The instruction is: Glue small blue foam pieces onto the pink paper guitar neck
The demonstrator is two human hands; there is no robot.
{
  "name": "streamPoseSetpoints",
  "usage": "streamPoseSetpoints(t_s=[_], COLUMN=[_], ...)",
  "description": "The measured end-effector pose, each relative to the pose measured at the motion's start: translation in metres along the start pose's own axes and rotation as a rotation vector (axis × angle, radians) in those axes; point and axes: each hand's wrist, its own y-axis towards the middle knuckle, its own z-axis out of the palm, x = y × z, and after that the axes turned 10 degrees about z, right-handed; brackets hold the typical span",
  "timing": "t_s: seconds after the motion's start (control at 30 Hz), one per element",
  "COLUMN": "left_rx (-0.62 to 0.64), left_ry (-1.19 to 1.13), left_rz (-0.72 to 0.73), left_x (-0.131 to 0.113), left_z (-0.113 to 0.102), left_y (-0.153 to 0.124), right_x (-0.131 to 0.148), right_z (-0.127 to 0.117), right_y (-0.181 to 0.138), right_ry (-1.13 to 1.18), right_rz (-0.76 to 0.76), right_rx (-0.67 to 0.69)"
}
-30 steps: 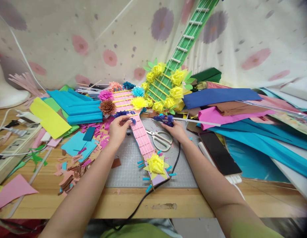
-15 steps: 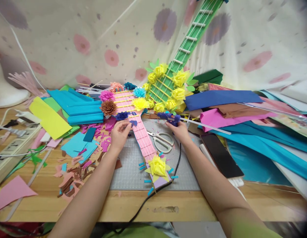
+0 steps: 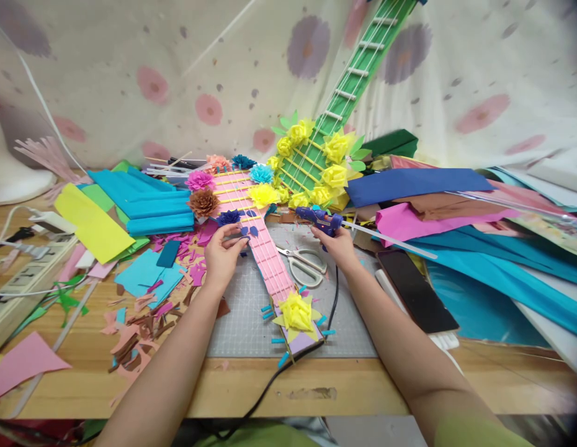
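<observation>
Left hand (image 3: pixel 222 252) has been drawn slightly back, fingers bent beside blue pieces (image 3: pixel 254 231); grip can't be told. Glue gun (image 3: pixel 319 218) is held in right hand (image 3: pixel 339 247).

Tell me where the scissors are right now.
In the head view, the scissors lie on the gray cutting mat, just right of the pink guitar neck and left of the right hand.
</observation>
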Motion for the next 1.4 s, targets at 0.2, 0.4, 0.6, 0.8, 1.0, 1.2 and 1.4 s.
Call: streamPoseSetpoints(t_s=[0.2,0.4,0.6,0.8,1.0,1.2,1.4], left_rx=[0.110,0.058,-0.105,-0.113,-0.157,-0.153,-0.157], left_ry=[-0.110,-0.213,-0.244,-0.282,-0.321,-0.284,-0.235], left_rz=[-0.096,-0.129,-0.137,-0.207,-0.224,-0.150,-0.086], left_x=[0.003,-0.007,-0.017,-0.016,-0.014,-0.010,-0.011], left_z=[0.002,0.003,0.010,0.015,0.017,0.019,0.020], left_y=[0.006,0.006,-0.003,-0.008,-0.010,-0.011,-0.013], right_x=[0.003,0.000,0.012,0.018,0.013,0.016,0.014], right_z=[0.002,0.001,0.002,0.008,0.011,0.013,0.013], right_y=[-0.003,0.000,-0.012,-0.029,-0.035,-0.037,-0.035], right_ry=[0.002,0.017,0.032,-0.085,-0.267,-0.292,-0.295], right_rz=[-0.019,-0.016,-0.065,-0.121,-0.126,-0.228,-0.304], right_rx=[0.007,0.004,0.144,0.349,0.448,0.503,0.525])
